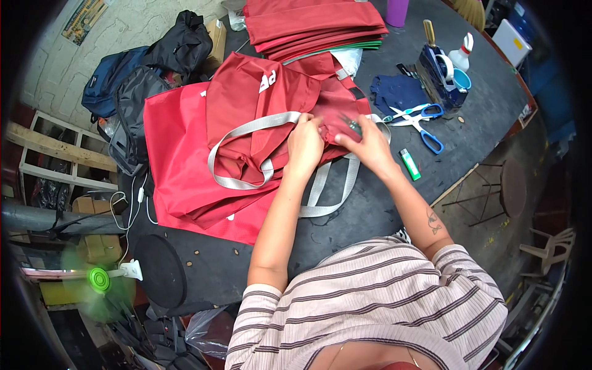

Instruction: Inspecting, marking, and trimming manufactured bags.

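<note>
Beyond a striped shirt (382, 290), left hand (306, 143) pinches the red bag (256, 105) below, right hand (370, 147) holding a blurred tool (353, 126).

"From our grip on the red bag (265, 92), where can we pass?"

"Toward us, between our forearms (280, 216), over black tabletop (370, 203), past the grey strap (320, 211) looping just below the grip."

"Right of it?"

"Blue-handled scissors (419, 118) obstruct us just beside our right hand (370, 145), a green lighter (410, 164) nearer us; farther right, we have open tabletop."
</note>
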### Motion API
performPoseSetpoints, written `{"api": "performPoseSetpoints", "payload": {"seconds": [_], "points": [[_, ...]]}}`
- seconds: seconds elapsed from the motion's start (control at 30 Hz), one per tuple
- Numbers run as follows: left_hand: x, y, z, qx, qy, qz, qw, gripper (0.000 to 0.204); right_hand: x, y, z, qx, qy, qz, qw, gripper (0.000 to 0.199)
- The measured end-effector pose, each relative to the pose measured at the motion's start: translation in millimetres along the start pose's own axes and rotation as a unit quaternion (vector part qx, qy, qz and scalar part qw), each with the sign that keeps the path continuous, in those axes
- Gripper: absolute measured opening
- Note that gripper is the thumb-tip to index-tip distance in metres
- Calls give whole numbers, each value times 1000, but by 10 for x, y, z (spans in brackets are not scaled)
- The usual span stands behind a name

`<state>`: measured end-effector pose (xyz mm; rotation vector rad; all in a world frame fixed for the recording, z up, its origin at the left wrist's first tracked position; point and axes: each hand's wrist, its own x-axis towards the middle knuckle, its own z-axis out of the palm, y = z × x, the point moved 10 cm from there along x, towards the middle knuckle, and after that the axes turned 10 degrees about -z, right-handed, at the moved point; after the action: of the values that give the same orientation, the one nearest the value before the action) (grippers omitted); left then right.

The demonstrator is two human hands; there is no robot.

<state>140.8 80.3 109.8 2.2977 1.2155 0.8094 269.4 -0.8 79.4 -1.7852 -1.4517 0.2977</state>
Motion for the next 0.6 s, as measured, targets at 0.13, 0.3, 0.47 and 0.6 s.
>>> {"api": "performPoseSetpoints", "payload": {"seconds": [0.13, 0.3, 0.47, 0.6], "points": [[-29, -80, 77, 34, -28, -62, 997, 13, -29, 37, 121, -39, -44, -6, 998, 51], [-121, -84, -79, -14, 47, -89, 995, 10, 79, -77, -76, 4, -15, -34, 999, 35], [-133, -10, -102, -20, 47, -84, 995, 9, 85, -237, -130, -40, 8, -81, 996, 28], [-158, 68, -142, 13, 48, -68, 996, 9, 61, -269, -142, -49, 47, -108, 992, 26]]}}
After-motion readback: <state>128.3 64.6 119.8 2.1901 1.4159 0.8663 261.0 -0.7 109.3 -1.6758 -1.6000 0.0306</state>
